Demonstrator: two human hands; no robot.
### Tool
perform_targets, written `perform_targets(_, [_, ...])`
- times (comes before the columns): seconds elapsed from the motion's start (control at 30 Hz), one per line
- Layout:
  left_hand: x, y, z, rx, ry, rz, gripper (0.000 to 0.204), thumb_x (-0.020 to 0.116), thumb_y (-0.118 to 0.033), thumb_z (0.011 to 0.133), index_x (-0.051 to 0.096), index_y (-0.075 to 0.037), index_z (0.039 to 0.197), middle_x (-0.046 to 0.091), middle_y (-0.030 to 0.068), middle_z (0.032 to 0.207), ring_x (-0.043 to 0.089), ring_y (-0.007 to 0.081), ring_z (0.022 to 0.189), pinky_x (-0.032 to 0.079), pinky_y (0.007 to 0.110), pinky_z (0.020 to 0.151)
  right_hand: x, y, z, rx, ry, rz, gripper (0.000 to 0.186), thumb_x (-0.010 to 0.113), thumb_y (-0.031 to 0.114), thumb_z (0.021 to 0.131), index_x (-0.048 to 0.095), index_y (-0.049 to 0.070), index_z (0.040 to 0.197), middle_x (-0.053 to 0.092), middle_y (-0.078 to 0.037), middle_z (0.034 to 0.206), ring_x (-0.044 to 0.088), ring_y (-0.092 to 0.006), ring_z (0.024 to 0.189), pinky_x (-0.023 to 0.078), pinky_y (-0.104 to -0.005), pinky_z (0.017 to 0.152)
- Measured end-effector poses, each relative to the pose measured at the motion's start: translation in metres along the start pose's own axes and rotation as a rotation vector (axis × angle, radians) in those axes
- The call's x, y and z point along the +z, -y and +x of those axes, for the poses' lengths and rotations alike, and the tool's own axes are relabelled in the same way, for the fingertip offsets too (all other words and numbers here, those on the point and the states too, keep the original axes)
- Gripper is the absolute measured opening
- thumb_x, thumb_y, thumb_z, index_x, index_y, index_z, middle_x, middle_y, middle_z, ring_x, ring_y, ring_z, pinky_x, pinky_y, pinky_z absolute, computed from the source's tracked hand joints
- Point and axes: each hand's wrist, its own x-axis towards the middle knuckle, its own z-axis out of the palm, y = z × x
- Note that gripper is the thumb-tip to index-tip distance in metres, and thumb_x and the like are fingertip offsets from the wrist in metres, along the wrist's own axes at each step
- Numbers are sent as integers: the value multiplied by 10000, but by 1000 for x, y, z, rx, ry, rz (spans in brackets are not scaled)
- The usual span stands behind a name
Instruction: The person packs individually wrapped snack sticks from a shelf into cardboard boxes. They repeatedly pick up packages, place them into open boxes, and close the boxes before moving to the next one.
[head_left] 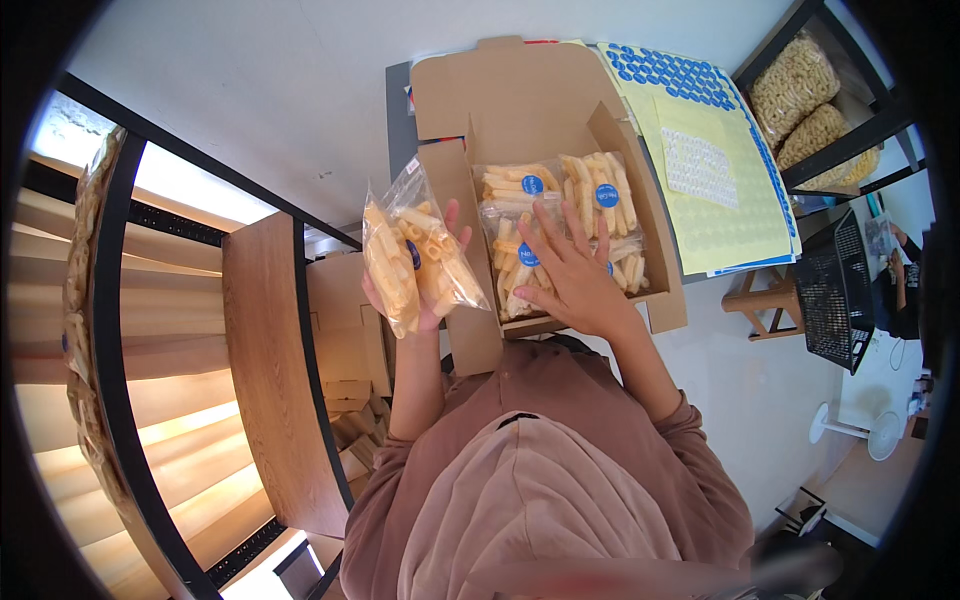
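Observation:
My left hand point(454, 222) holds two clear plastic bags of pale yellow stick snacks, left of the box. The nearer-left bag point(387, 265) leans against the other bag point(440, 262), which has a blue round sticker partly hidden between them. My right hand point(582, 275) lies with fingers spread on the snack bags point(603, 180) inside an open cardboard box point(510, 95). Those bags carry round blue stickers and sit side by side. Some of them are partly covered by my right hand. The box's flaps stand up or fold outward around them.
Yellow sticker sheets point(710, 225) with blue round labels lie right of the box. Large bags of snacks point(800, 95) fill a black-framed shelf at far right. Below it are a wooden stool point(765, 303) and a black crate point(835, 290). A wooden-panelled rack point(275, 370) stands at left.

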Motion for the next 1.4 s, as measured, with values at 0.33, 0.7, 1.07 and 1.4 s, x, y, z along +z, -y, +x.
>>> perform_targets(0.33, [17, -1, -5, -59, -128, 373, 654, 499, -438, 816, 393, -40, 1324, 452, 168, 1310, 326, 341, 1294, 270, 556, 1055, -23, -3, 9, -14, -44, 247, 667, 461, 467, 885, 294, 89, 1408, 288, -151, 1433, 191, -323, 1338, 2, -506, 1071])
perform_targets(0.7, [3, -11, -18, -249, 70, 165, 614, 569, -223, 826, 344, 86, 1306, 499, 238, 1244, 528, 341, 1121, 434, 439, 960, -60, 5, 60, 210, 29, 1192, 495, 625, 1, 810, 458, 35, 1275, 600, -57, 979, 598, -74, 712, 499, -208, 596])
perform_targets(1.07, [19, -46, -11, -63, -41, 463, 718, 525, -173, 855, 113, -40, 1428, 242, 196, 1438, 233, 359, 1342, 313, 524, 1051, -37, -52, 56, 436, -504, 1347, 548, 643, 16, 792, 385, 25, 1276, 535, -98, 989, 614, -165, 833, 558, -263, 665])
perform_targets(1.4, [13, -55, -14, -119, -288, 701, 608, 567, -109, 801, 316, -6, 1345, 479, 176, 1274, 531, 271, 1112, 456, 428, 938, -19, -40, 57, 521, -342, 1184, 559, 640, 45, 773, 417, 30, 1285, 514, -111, 980, 608, -226, 879, 549, -306, 711])
